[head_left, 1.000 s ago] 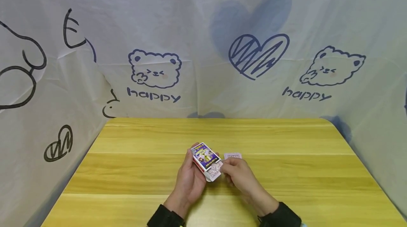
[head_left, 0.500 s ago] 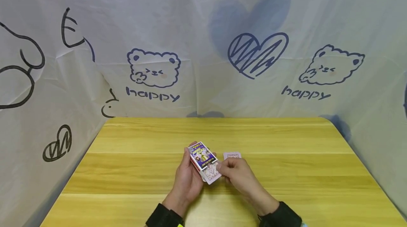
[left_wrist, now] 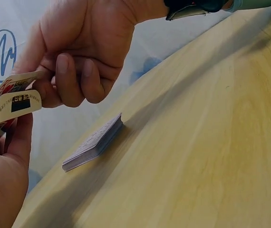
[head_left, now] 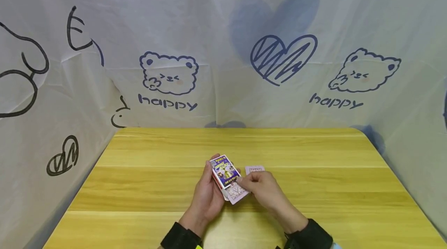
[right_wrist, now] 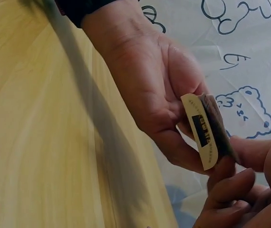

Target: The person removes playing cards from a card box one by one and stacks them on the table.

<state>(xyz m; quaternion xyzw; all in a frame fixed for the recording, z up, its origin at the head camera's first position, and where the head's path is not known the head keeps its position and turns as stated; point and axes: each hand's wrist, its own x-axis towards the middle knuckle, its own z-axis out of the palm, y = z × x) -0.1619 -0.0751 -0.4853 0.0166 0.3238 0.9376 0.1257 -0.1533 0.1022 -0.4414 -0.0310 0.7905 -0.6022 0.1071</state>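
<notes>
My left hand (head_left: pixel 208 198) grips a purple-fronted playing card box (head_left: pixel 223 170) above the table, its near end tilted toward me. Playing cards (head_left: pixel 236 193) with a patterned back stick partway out of that end. The thumb and fingers of my right hand (head_left: pixel 268 191) pinch them at their right edge. How many cards the pinch takes, I cannot tell. The box's pale end flap (left_wrist: pixel 17 106) hangs folded out in the left wrist view. Just beyond my right hand, a squared stack of playing cards (left_wrist: pixel 93 142) lies on the table.
A yellow wood-grain table (head_left: pixel 146 187) spreads out on both sides of the hands. Pale cloth (head_left: pixel 223 97) with bear and heart drawings hangs behind it and along the sides.
The patterned cards have slid farther out of the box's near end, drawn by the right hand. The left hand and box have shifted only slightly. The stack on the table stays put.
</notes>
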